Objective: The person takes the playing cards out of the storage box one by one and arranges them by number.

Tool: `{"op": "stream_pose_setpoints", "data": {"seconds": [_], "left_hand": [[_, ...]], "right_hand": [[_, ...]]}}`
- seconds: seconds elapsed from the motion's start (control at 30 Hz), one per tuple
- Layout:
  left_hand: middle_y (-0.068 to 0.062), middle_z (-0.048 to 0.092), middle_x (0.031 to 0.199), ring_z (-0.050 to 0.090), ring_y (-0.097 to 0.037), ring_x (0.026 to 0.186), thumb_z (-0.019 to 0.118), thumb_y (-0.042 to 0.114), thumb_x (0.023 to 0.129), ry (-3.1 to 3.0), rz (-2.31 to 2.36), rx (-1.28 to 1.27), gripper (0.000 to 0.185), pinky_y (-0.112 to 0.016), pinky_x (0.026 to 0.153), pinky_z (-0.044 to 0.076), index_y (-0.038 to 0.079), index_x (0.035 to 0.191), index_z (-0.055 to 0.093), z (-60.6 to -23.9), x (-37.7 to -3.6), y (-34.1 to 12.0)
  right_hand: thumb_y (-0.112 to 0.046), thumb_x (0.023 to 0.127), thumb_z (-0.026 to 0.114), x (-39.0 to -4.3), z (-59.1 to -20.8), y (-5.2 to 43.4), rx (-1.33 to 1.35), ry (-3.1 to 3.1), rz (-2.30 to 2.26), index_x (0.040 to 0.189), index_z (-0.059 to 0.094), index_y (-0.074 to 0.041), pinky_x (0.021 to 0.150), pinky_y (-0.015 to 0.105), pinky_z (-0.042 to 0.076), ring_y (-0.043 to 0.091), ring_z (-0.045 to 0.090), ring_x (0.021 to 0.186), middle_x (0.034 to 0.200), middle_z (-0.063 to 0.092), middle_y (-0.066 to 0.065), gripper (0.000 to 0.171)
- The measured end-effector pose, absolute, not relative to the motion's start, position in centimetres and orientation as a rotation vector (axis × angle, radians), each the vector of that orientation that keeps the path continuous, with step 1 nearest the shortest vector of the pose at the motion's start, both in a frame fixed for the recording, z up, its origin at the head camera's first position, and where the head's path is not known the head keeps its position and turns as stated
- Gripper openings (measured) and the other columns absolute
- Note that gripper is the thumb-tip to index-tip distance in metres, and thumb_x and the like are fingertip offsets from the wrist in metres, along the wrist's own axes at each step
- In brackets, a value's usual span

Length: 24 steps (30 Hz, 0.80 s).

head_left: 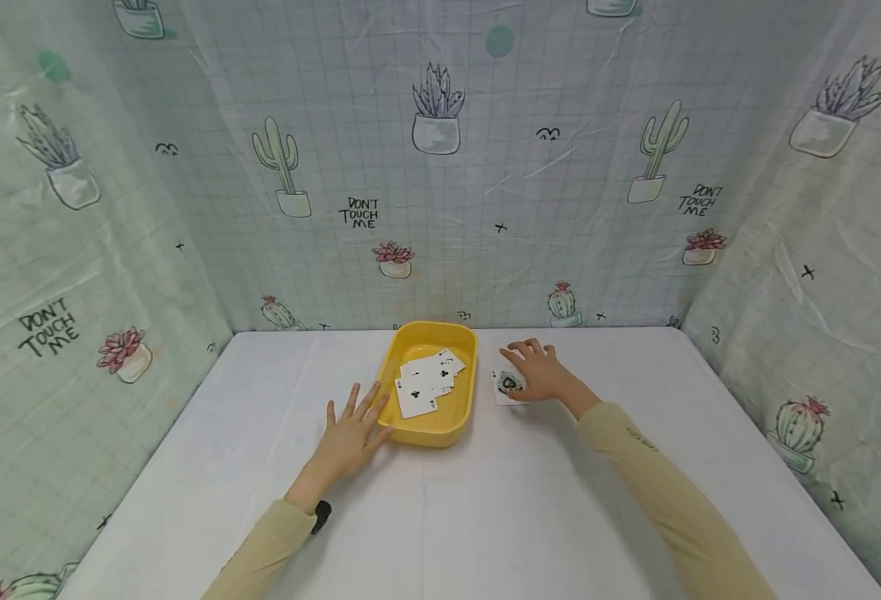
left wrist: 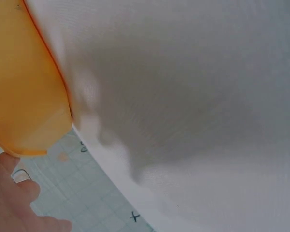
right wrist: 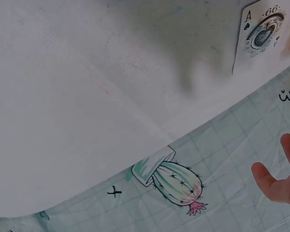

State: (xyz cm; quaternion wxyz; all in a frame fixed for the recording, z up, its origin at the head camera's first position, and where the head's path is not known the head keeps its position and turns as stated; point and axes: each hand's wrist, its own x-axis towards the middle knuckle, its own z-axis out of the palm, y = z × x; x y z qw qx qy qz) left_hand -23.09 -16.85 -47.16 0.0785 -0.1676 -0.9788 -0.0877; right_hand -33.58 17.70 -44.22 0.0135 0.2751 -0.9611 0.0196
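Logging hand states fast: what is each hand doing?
Left hand: open, flat beside the yellow plastic tray.
Right hand: open, resting on the ace card.

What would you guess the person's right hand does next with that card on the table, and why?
Probably it lifts the ace of spades and carries it left into the yellow tray. The right hand rests on that card, which lies face up on the white table just beside the tray, where several cards already lie. The left hand touches the tray's near corner with straight fingers.
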Motion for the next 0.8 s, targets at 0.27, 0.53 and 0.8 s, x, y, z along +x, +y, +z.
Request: {"op": "stream_pose_setpoints", "data": {"seconds": [0.27,0.53,0.8], "left_hand": [[0.0,0.015,0.151,0.009,-0.034,0.138,0.039,0.05,0.09,-2.927,-0.273,-0.507,0.06,-0.068,0.099,0.013,0.019,0.141,0.027,-47.3,-23.0,-16.8],[-0.001,0.016,0.151,0.011,-0.035,0.138,0.038,0.049,0.091,-2.929,-0.273,-0.509,0.06,-0.069,0.098,0.014,0.018,0.141,0.027,-47.4,-23.0,-16.9],[-0.001,0.013,0.151,0.006,-0.033,0.139,0.037,0.049,0.091,-2.95,-0.297,-0.508,0.06,-0.069,0.099,0.011,0.019,0.142,0.025,-47.1,-23.0,-16.8]], "right_hand": [[-0.041,0.078,0.061,-33.1,-43.2,17.1,0.925,-2.936,0.083,0.138,0.033,-0.012,0.092,0.061,0.028,0.034,0.029,0.123,0.137,0.034,0.012,0.072],[-0.042,0.079,0.06,-32.8,-42.8,15.7,0.966,-2.957,0.065,0.139,0.031,-0.012,0.094,0.061,0.027,0.033,0.027,0.126,0.14,0.032,0.011,0.073],[-0.045,0.08,0.059,-32.5,-41.9,13.8,1.008,-2.914,0.054,0.138,0.032,-0.012,0.095,0.059,0.027,0.032,0.026,0.126,0.14,0.031,0.01,0.072]]}}
